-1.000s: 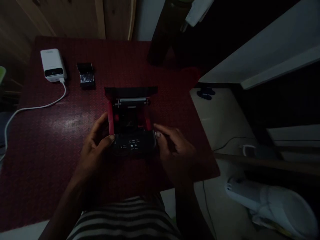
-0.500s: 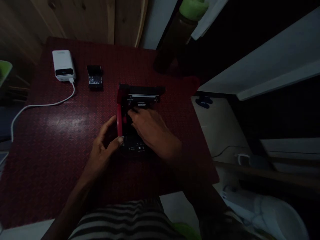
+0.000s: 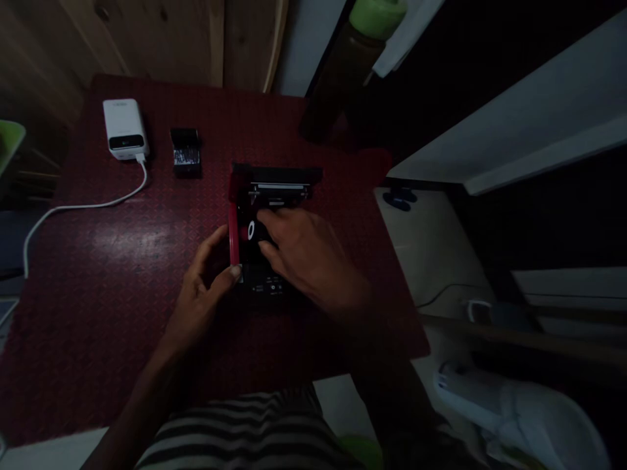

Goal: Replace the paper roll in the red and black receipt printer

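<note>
A small red-and-black printer (image 3: 234,241) stands on the table with its lid (image 3: 277,175) raised at the back. My left hand (image 3: 200,287) grips its left side, thumb on the front corner and fingers along the red wall. Inside the open compartment, my right hand (image 3: 304,251) closes its thumb and fingers round a black roll (image 3: 253,230), whose white ring-shaped end faces left. The hand covers the rest of the roll and much of the compartment. Small markings and buttons (image 3: 273,287) show on the front panel.
A white power bank (image 3: 124,127) with a white cable (image 3: 98,205) lies at the table's back left. Near it sits a small black object with a patterned front (image 3: 187,155). A tall bottle with a green cap (image 3: 377,18) stands at the back right of the red table (image 3: 117,313).
My right hand has drawn slightly right, and the roll's white-ringed end now shows at its fingertips. My left hand stays on the printer's side.
</note>
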`<state>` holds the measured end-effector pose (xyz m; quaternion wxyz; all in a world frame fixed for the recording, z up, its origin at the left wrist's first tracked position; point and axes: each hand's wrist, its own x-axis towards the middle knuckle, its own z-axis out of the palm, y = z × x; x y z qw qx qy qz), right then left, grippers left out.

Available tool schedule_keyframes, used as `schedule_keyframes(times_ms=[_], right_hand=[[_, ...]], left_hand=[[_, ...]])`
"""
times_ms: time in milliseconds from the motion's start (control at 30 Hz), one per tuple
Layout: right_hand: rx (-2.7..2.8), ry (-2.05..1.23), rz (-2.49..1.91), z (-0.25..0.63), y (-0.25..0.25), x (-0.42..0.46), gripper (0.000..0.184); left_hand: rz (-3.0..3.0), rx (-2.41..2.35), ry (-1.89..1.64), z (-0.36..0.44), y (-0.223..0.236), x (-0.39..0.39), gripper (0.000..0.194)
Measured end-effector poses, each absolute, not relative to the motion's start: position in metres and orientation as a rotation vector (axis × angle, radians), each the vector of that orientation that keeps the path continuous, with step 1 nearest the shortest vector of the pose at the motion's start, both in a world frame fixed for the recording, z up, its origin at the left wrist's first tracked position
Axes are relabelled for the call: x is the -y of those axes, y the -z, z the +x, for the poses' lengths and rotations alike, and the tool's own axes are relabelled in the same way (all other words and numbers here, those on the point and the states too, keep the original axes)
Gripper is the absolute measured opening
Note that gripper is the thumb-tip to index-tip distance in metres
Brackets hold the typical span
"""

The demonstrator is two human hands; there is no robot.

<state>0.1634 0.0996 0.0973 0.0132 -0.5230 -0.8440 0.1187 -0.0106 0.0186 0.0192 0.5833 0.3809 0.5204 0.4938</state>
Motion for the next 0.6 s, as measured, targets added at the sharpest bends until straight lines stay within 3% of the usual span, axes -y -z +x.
schedule_keyframes(times_ms=[167,267,433,600], right_hand=[[2.233,-0.410,-1.398,0.212,-0.116,-0.076,0.018],[1.859,-0.481,-1.404,0.251,-0.109,-0.081,0.022],[1.344,-0.641,-1.370,0.282,-0.035,-0.118,0.036],[1.349,-0.780,-1.442,0.270,0.031,-0.130,0.038]], left_hand=[[0.856,-1.233,-1.122,-0.010,-0.018,-0.018,0.073],[0.866,-1.257,-1.116,-0.011,-0.016,-0.018,0.071],[0.923,-1.278,-1.134,-0.012,-0.015,-0.019,0.064],[0.935,-1.310,-1.113,-0.011,-0.019,-0.019,0.064]])
